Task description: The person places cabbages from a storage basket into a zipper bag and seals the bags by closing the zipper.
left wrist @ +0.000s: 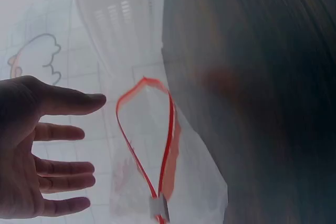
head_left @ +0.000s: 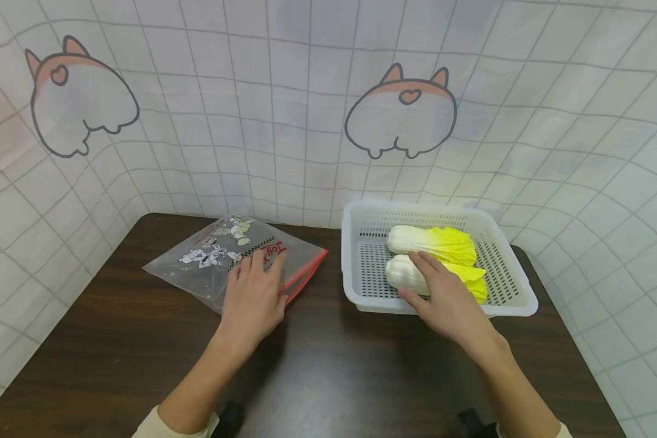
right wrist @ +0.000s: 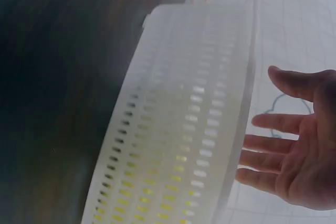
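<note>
cabbages (head_left: 432, 243) are held in a basket (head_left: 350, 267), centre right; a bag (head_left: 210, 258) is laid centre left. left hand (head_left: 254, 298) and right hand (head_left: 450, 298) are spread, empty; white stems (head_left: 404, 275) are probably best gripped.

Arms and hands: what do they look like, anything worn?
Left hand and right hand: no gloves or rings visible. Forearms bare below cream sleeves, the right one barely in frame. A small black item shows near each sleeve; can't tell what it is. No cables visible.
</note>
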The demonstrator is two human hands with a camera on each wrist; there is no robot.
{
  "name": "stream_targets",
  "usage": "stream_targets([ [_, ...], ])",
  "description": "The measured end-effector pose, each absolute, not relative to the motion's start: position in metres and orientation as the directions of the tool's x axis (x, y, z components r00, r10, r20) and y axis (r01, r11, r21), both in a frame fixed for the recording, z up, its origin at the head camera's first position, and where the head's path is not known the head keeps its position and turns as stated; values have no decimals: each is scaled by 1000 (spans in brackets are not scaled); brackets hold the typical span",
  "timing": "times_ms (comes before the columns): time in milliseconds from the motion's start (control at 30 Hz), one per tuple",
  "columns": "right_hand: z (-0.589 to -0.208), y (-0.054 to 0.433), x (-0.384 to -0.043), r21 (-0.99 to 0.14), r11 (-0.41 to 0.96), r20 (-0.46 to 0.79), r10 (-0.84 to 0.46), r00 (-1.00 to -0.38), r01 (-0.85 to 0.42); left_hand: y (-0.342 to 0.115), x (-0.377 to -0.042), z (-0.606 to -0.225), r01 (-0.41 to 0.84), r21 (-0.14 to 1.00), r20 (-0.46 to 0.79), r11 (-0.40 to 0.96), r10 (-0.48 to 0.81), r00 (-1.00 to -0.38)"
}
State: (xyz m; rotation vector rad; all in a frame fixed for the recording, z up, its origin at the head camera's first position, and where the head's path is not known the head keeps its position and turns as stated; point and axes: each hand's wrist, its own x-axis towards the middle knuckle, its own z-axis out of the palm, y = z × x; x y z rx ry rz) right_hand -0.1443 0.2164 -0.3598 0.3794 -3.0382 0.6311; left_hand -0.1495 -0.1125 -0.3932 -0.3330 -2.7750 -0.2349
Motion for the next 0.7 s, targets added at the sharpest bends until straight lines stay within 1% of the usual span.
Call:
stream_targets([
  [233,-349,225,-155,-376,897,58,-229,-972,-234,-118,-153,-398,275,74,347,959,234,-908],
  [400,-344,232,-165,-367,893,56,-257,-965,-259,-120,-153,-402,274,36,356,961,244,-902],
  [567,-343,243,-179,-360,895,44,-264,-963,-262,-122,-150,-404,262,29,363,965,234,-902],
  [700,-342,255,-191,-366,894,8,-276,-961,-259,-122,-148,-404,257,32,366,966,228,-902],
])
